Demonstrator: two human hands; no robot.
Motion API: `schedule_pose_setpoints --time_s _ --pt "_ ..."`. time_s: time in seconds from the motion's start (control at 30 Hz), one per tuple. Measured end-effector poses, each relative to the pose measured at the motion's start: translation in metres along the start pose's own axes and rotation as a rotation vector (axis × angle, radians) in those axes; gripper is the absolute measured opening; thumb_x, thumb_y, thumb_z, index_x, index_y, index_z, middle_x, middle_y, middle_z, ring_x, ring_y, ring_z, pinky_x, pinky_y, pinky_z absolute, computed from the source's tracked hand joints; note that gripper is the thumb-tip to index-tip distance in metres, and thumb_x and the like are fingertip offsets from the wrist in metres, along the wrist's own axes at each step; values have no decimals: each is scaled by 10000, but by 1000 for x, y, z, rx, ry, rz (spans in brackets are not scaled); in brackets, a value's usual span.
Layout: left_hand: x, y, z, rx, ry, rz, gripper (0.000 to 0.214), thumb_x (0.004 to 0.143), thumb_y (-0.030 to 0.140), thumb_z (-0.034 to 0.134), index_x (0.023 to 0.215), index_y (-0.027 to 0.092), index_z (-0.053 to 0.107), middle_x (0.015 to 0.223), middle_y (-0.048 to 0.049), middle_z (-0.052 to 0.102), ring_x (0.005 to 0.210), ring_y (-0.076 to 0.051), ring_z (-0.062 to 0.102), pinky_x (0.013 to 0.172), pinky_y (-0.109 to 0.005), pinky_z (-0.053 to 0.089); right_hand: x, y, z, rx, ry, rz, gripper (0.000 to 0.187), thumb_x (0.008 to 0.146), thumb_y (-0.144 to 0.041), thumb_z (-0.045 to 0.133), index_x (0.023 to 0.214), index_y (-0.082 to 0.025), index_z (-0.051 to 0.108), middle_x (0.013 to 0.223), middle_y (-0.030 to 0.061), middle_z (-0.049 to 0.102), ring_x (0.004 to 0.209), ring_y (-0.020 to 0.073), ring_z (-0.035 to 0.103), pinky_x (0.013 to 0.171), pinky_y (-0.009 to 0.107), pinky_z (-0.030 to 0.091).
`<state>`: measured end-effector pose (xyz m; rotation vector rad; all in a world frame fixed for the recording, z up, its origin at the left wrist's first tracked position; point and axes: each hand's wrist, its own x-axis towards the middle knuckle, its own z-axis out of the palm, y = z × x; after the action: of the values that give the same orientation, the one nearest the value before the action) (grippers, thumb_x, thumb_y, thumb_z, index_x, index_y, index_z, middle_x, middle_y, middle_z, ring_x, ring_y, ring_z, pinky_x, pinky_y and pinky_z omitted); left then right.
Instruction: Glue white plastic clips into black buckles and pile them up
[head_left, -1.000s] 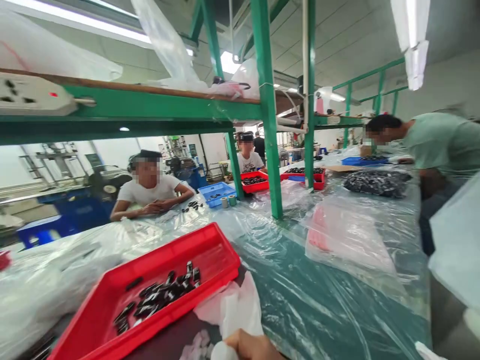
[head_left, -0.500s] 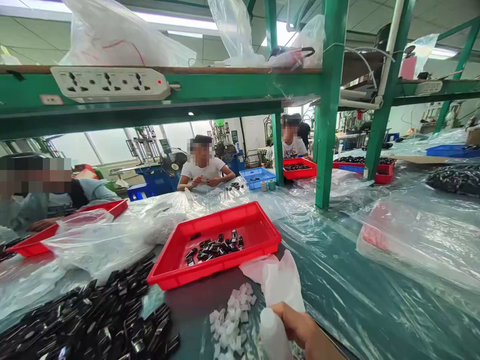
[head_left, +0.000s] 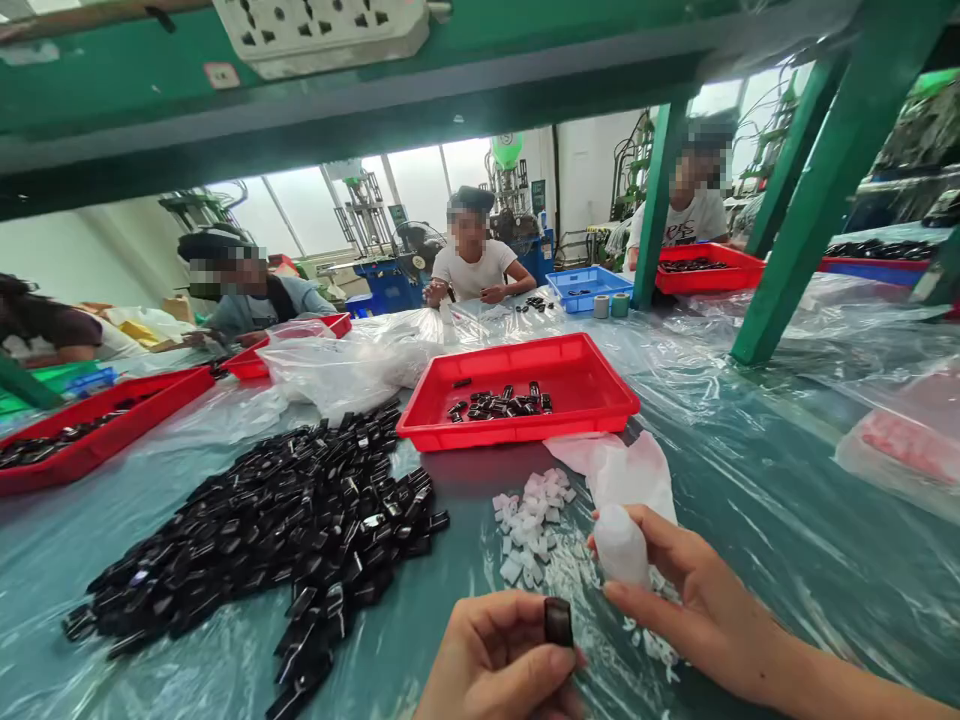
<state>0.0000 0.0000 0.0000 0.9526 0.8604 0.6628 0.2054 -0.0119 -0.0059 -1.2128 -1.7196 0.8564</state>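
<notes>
Between the thumb and bent fingers of my left hand (head_left: 499,665) is a small glossy black plastic piece (head_left: 558,622), held upright at the bottom centre. My right hand (head_left: 697,600) is closed round a white, round-topped bottle (head_left: 621,545), just right of the black piece and apart from it. Behind the hands lies a heap of small whitish translucent pieces (head_left: 529,525). A white cloth or sheet (head_left: 637,475) lies beyond the bottle. To the left spreads a large pile of black plastic pieces (head_left: 262,540). A red tray (head_left: 517,432) holds several similar black pieces.
Plastic sheeting (head_left: 697,410) covers the green table. A green shelf beam (head_left: 450,60) with a power strip (head_left: 322,30) crosses overhead, and a green post (head_left: 817,210) stands at right. More red trays (head_left: 112,440) and several people sit across and left.
My view has tilted down and turned left. My left hand has come into view with the black plastic piece. My right hand still grips the white bottle.
</notes>
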Motion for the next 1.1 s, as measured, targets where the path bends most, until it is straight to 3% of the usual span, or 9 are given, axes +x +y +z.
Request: schedule_pose_setpoints --time_s 0.23,0.43,0.67,0.87,1.1 --pt "2 -2 -2 -44 -66 -5 381 702 439 713 815 78 670 761 -124 687 548 -158 652 443 -158 481 -2 1 -2 -93 -3 -23 314 823 -332 545 1083 -165 487 919 39 608 802 174 571 717 271 464" --pt "2 0 -2 -111 -117 -55 466 763 527 603 827 70 674 774 -141 687 564 -178 662 450 -176 494 0 3 -3 -187 21 -82 332 787 -235 584 1110 -222 507 992 14 628 869 167 598 751 253 477" --pt "-5 1 1 -16 -90 -60 310 634 336 787 822 108 693 779 -101 686 587 -154 647 496 -176 494 1 6 -6 -278 71 -248 427 768 -95 568 1147 -272 484 1015 -1 613 933 146 584 782 226 464" --pt "-4 0 3 78 -87 -8 240 608 274 794 787 124 736 764 -99 675 643 -164 626 538 -193 487 1 5 -7 -281 66 -299 456 754 -27 525 1147 -258 493 1029 34 578 921 149 585 746 226 474" --pt "-3 1 6 131 -95 109 148 636 246 767 751 154 756 702 -81 655 568 -122 564 507 -187 440 0 3 -8 -320 95 -437 469 753 2 481 1164 -223 500 1035 75 584 946 179 583 766 268 503"
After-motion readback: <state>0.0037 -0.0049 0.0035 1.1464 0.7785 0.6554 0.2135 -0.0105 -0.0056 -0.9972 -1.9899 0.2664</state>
